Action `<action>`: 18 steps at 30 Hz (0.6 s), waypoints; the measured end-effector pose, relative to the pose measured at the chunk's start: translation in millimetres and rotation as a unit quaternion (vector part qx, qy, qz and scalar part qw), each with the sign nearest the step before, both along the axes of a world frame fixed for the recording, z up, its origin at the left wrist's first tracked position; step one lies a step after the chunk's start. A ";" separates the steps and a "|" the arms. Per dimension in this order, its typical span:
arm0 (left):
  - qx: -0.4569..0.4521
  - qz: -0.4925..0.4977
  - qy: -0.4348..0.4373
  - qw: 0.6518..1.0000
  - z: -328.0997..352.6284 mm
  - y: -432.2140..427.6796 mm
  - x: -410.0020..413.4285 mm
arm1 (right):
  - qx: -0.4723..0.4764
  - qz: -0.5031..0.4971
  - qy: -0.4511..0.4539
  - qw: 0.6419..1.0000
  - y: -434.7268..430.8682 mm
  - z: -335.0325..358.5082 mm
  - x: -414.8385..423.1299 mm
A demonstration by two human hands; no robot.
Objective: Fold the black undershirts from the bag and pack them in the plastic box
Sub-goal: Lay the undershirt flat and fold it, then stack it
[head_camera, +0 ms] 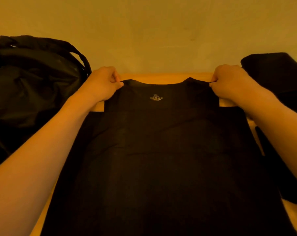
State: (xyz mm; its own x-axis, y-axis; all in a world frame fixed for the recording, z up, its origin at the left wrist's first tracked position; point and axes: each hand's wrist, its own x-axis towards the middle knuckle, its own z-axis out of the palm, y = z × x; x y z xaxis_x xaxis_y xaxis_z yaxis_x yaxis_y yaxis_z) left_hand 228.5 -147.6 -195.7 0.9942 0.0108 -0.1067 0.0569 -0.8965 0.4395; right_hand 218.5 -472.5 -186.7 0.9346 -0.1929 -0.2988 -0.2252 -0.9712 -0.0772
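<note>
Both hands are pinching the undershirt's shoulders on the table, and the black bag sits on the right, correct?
No. The head view shows the bag on the left. The left hand and right hand do pinch the shoulders of the undershirt on the table.

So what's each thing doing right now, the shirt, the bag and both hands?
undershirt: spread flat on the table, printed label facing up.
left hand: pinches its left shoulder.
right hand: pinches its right shoulder.
bag: slumped at the left; open or closed, cannot tell.
dark cloth: lying at the right, folding unclear.
</note>
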 end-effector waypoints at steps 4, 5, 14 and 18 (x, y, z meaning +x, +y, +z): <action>-0.002 0.004 -0.040 0.999 -10.9 0.0 -2.6 | 0.005 -0.004 -0.039 0.999 1.3 -4.1 -5.6; -0.003 0.008 -0.048 0.999 -11.9 -0.5 -4.3 | 0.011 -0.003 -0.049 0.999 1.6 -6.5 -5.8; 0.120 -0.064 -0.198 0.971 1.6 -34.8 -76.3 | -0.096 0.115 -0.270 0.951 29.4 -6.6 -55.0; 0.174 -0.066 -0.028 0.982 -21.1 -52.0 -100.8 | -0.062 0.132 -0.138 0.980 53.8 -26.7 -65.8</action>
